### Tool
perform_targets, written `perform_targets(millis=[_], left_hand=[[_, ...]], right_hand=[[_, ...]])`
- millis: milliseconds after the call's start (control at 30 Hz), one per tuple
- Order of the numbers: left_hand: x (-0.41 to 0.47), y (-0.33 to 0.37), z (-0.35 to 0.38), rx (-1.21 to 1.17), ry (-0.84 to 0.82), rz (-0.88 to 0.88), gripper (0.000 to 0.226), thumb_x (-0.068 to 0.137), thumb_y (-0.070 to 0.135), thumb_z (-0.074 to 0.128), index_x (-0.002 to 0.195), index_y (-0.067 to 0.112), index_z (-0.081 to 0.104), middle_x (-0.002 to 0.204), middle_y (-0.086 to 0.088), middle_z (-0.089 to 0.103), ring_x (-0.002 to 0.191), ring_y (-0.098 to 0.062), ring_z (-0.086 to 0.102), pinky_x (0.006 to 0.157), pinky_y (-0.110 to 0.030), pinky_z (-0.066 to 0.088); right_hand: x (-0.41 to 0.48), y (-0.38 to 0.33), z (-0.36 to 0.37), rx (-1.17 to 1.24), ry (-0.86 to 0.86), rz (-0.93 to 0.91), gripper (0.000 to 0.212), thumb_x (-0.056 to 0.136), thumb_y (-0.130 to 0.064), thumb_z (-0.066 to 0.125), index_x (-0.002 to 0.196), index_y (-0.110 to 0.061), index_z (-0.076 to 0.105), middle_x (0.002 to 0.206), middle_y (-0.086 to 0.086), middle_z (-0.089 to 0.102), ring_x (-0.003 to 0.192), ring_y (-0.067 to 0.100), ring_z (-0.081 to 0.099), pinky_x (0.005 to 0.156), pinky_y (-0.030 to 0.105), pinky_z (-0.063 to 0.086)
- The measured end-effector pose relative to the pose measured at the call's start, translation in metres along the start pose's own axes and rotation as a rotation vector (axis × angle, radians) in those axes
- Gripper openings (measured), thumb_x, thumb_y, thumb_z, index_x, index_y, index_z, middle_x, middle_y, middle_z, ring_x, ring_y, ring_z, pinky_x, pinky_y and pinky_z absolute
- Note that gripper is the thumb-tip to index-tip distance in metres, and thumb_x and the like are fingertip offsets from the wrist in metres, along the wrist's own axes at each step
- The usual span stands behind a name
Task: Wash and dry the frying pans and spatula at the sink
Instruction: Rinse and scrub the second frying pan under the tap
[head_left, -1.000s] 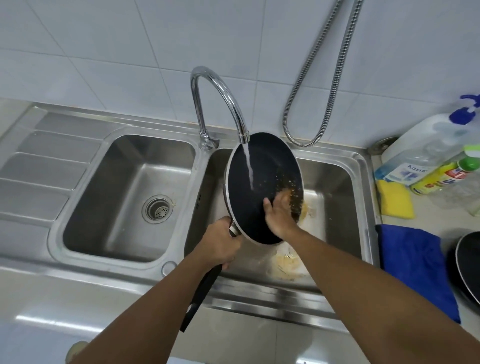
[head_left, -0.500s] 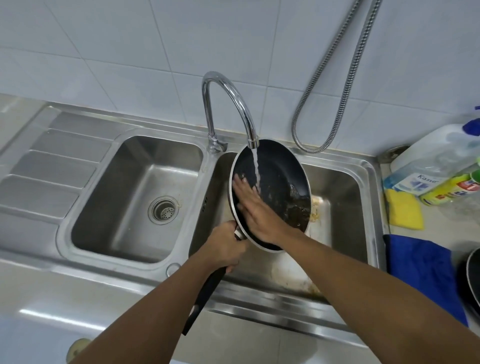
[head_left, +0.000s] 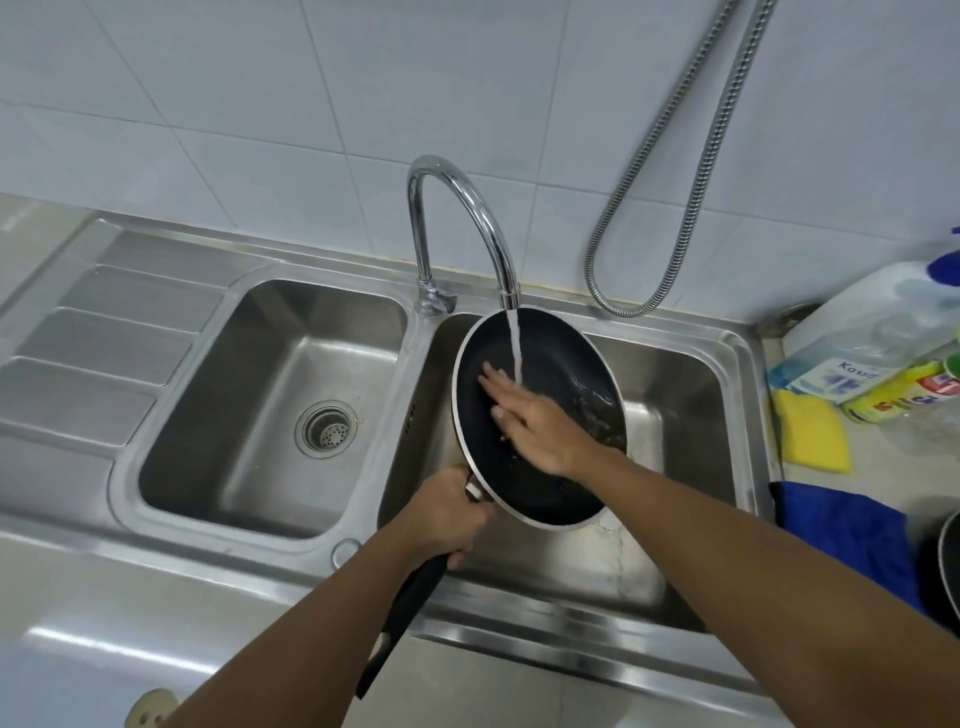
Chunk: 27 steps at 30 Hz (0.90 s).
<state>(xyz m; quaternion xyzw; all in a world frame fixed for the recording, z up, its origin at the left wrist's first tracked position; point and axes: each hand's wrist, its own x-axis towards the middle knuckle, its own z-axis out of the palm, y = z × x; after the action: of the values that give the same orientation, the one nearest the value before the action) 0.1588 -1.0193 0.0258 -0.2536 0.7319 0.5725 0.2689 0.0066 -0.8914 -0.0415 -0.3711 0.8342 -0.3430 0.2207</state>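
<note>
A black frying pan is tilted over the right sink basin, under the running tap. My left hand grips its black handle near the pan's base. My right hand lies flat inside the pan with fingers spread, and the water stream hits just beside the fingers. Food bits cling to the pan's right inner side. The edge of a second dark pan shows at the far right on the counter. No spatula is in sight.
The left basin holds only its drain strainer. A ribbed drainboard lies at far left. On the right counter sit a yellow sponge, a blue cloth and detergent bottles. A metal hose hangs on the tiled wall.
My right hand slid from the pan's lower right, where the crumbs were, up to the left under the stream. Much of the food residue has rinsed off. The left hand's grip is unchanged.
</note>
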Motion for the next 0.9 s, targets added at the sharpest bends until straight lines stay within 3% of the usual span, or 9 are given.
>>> perform_targets(millis=[33, 100, 200, 300, 433, 600, 767, 833, 900], left_hand=[[-0.001, -0.002, -0.002, 0.009, 0.001, -0.008, 0.016, 0.092, 0.015, 0.058, 0.107, 0.008, 0.058, 0.049, 0.0, 0.055, 0.041, -0.021, 0.046, 0.044, -0.029, 0.043], [-0.003, -0.004, -0.007, 0.03, 0.003, -0.014, 0.013, 0.094, 0.013, 0.058, 0.107, 0.011, 0.057, 0.046, 0.004, 0.056, 0.039, -0.02, 0.045, 0.044, -0.029, 0.045], [-0.005, -0.005, -0.012, 0.054, -0.004, -0.021, 0.019, 0.093, 0.015, 0.062, 0.112, 0.013, 0.059, 0.052, 0.004, 0.058, 0.039, -0.019, 0.045, 0.046, -0.03, 0.047], [-0.003, -0.009, -0.014, 0.055, -0.009, -0.036, 0.019, 0.093, 0.014, 0.063, 0.111, 0.013, 0.058, 0.059, -0.001, 0.059, 0.039, -0.018, 0.046, 0.046, -0.03, 0.047], [0.004, -0.012, -0.015, 0.09, -0.004, -0.039, 0.015, 0.092, 0.014, 0.063, 0.107, 0.013, 0.059, 0.06, -0.001, 0.06, 0.04, -0.019, 0.047, 0.046, -0.031, 0.048], [0.011, -0.011, -0.02, 0.131, -0.007, -0.024, 0.015, 0.093, 0.016, 0.066, 0.106, 0.014, 0.059, 0.056, 0.001, 0.061, 0.038, -0.019, 0.049, 0.045, -0.03, 0.048], [0.014, -0.012, -0.019, 0.179, 0.018, -0.019, 0.018, 0.093, 0.021, 0.066, 0.108, 0.013, 0.06, 0.063, -0.003, 0.061, 0.042, -0.024, 0.053, 0.043, -0.029, 0.047], [0.015, -0.013, -0.016, 0.171, 0.034, -0.029, 0.017, 0.093, 0.02, 0.065, 0.107, 0.012, 0.06, 0.068, -0.006, 0.062, 0.046, -0.026, 0.055, 0.043, -0.03, 0.048], [0.017, -0.012, -0.013, 0.179, 0.052, -0.029, 0.013, 0.093, 0.018, 0.064, 0.104, 0.012, 0.058, 0.073, -0.009, 0.062, 0.045, -0.027, 0.055, 0.044, -0.031, 0.049]], right_hand=[[0.0, 0.001, -0.006, 0.037, 0.136, 0.077, 0.038, 0.108, -0.022, 0.045, 0.145, -0.019, 0.054, 0.146, 0.003, 0.057, 0.129, 0.006, 0.054, 0.113, 0.027, 0.04], [0.008, 0.007, -0.025, 0.053, 0.403, 0.2, 0.029, 0.105, -0.02, 0.047, 0.124, -0.019, 0.07, 0.107, 0.003, 0.076, 0.088, 0.004, 0.069, 0.084, 0.027, 0.055], [0.03, 0.001, -0.055, -0.095, 0.475, 0.04, 0.029, 0.105, -0.019, 0.044, 0.125, -0.019, 0.065, 0.103, 0.0, 0.073, 0.091, 0.014, 0.068, 0.084, 0.033, 0.055], [0.071, -0.013, -0.082, -0.41, 0.279, -0.105, 0.025, 0.102, -0.015, 0.04, 0.124, -0.019, 0.053, 0.097, -0.006, 0.048, 0.083, 0.018, 0.051, 0.07, 0.036, 0.044], [0.121, -0.03, -0.094, -0.601, 0.079, -0.293, 0.043, 0.098, -0.034, 0.04, 0.141, -0.044, 0.043, 0.116, -0.006, 0.05, 0.084, 0.013, 0.051, 0.072, 0.028, 0.047], [0.15, -0.038, -0.087, -0.86, 0.021, -0.445, 0.054, 0.094, -0.011, 0.051, 0.138, -0.043, 0.046, 0.113, -0.002, 0.048, 0.076, 0.018, 0.053, 0.055, 0.034, 0.05], [0.138, -0.028, -0.098, -0.715, 0.092, -0.231, 0.066, 0.088, -0.016, 0.04, 0.147, -0.045, 0.037, 0.112, 0.001, 0.051, 0.084, 0.021, 0.054, 0.064, 0.038, 0.049], [0.125, -0.019, -0.094, -0.519, 0.1, -0.116, 0.064, 0.087, -0.01, 0.04, 0.146, -0.033, 0.041, 0.114, 0.001, 0.052, 0.089, 0.022, 0.056, 0.075, 0.041, 0.052], [0.094, -0.007, -0.082, -0.283, 0.257, -0.017, 0.062, 0.088, 0.004, 0.038, 0.144, -0.024, 0.044, 0.117, 0.004, 0.05, 0.095, 0.02, 0.054, 0.082, 0.038, 0.048]])
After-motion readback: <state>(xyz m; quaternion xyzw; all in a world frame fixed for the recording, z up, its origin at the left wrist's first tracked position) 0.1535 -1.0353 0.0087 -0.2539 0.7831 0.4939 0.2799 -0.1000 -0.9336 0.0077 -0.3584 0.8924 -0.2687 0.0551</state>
